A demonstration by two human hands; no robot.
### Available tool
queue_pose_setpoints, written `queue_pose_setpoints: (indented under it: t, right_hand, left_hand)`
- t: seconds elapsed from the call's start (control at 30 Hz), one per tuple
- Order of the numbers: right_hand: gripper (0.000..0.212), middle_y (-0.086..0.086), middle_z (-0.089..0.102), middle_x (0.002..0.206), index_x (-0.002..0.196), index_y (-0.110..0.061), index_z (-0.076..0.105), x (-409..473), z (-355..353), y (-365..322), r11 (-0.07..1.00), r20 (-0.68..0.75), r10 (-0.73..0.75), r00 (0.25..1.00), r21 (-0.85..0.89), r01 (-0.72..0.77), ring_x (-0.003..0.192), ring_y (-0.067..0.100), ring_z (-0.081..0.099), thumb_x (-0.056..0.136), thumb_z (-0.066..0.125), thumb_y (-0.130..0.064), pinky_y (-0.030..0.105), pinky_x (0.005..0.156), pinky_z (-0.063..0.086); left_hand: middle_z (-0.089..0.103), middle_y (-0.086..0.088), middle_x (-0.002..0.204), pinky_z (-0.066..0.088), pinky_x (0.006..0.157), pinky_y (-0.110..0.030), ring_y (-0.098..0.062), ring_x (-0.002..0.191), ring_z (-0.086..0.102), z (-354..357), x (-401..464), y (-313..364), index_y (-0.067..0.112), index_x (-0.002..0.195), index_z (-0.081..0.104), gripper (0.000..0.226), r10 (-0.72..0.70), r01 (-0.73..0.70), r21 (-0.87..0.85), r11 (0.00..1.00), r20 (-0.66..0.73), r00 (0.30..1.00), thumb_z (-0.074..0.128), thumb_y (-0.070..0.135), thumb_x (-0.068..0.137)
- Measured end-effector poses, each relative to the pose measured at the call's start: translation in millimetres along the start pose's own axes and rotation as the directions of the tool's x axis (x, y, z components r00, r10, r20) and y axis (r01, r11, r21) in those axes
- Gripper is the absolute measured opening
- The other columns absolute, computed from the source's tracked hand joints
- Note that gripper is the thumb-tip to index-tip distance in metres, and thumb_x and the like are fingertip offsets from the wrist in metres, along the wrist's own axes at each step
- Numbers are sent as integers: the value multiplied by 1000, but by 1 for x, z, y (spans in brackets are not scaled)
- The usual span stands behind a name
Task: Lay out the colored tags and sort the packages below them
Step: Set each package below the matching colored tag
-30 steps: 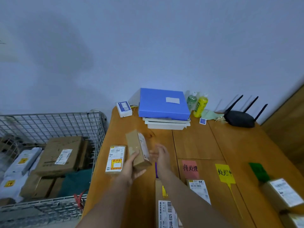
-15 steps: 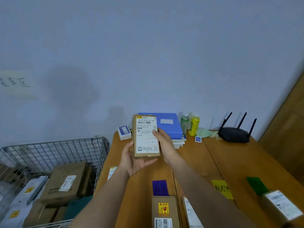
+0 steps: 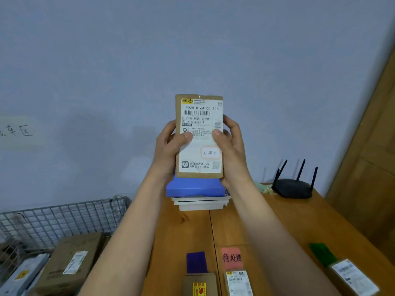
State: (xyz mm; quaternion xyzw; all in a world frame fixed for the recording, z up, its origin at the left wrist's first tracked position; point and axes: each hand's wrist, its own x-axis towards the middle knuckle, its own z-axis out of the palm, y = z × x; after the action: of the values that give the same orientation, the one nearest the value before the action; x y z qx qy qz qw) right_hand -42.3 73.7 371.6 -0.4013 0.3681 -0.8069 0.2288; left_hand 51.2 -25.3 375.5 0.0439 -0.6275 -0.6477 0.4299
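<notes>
Head view, forward over table point(image 3: 277, 221)

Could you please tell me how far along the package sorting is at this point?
Done: purple tag, pink tag and green tag each have a package below. In hand: both hands hold a labelled box up, unplaced. Left: packages in the wire cart.

Bare table point(image 3: 188, 229) lies open between the blue folder stack point(image 3: 195, 192) and purple tag point(image 3: 196, 261).
</notes>
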Motion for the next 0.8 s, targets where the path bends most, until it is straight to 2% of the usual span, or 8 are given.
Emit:
queue_pose_setpoints:
  t: [0.07, 0.17, 0.33, 0.47, 0.57, 0.67, 0.8]
  right_hand:
    - [35, -4, 68, 85, 111, -29, 53, -3, 2, -17, 999, 29, -48, 998, 10, 48, 81, 15, 70, 78, 57, -17, 40, 75, 55]
    - [34, -5, 68, 84, 109, -30, 52, -7, 3, -34, 996, 51, -90, 995, 10, 90, 80, 13, 70, 79, 56, -15, 32, 68, 57]
    - [32, -2, 67, 87, 109, -30, 52, -8, -5, -38, 997, 21, -81, 997, -12, 81, 79, 12, 70, 80, 56, -16, 31, 67, 57]
    - [32, 6, 66, 97, 114, -27, 51, 1, -23, -16, 997, -55, 43, 998, -59, -46, 84, 19, 69, 84, 56, -18, 41, 76, 56]
    - [35, 12, 65, 107, 125, -19, 49, 6, -44, 10, 972, -149, 194, 970, -103, -210, 93, 29, 66, 90, 55, -16, 46, 84, 54]
    - [40, 15, 66, 114, 131, -14, 48, 3, -72, 33, 914, -257, 312, 915, -182, -363, 92, 28, 66, 91, 54, -18, 42, 80, 55]
    - [34, 19, 64, 120, 126, -7, 53, -23, -114, 65, 839, -311, 405, 860, -247, -485, 79, 17, 66, 93, 50, -16, 29, 68, 54]
  left_hand:
    - [76, 1, 93, 57, 65, -29, -19, 83, 72, 11, -1, 14, 14, 100, 60, 42, 70, -69, -19, 997, 13, 997, 64, 28, 60]
    - [75, 0, 94, 57, 66, -29, -20, 84, 72, 22, -4, 25, 13, 101, 59, 41, 127, -126, -58, 990, 28, 991, 63, 25, 62]
    - [74, -2, 100, 58, 70, -31, -21, 88, 71, 32, -4, 22, 15, 102, 60, 42, 101, -100, -53, 994, 15, 995, 63, 28, 62]
    - [72, -2, 101, 58, 73, -34, -20, 89, 71, 33, -1, -8, 21, 99, 62, 29, -69, 68, -12, 998, -68, 995, 64, 26, 71]
    - [70, -6, 106, 57, 70, -33, -21, 90, 69, 33, -2, -43, 14, 116, 57, 32, -225, 227, -8, 974, -164, 960, 60, 26, 86]
    - [69, -6, 101, 56, 60, -27, -17, 81, 68, 39, -10, -81, 10, 124, 48, 41, -389, 397, -9, 918, -231, 892, 57, 31, 90]
    - [69, -8, 109, 52, 61, -29, -20, 86, 68, 44, -36, -134, 12, 126, 49, 49, -581, 597, 4, 802, -226, 782, 57, 42, 88]
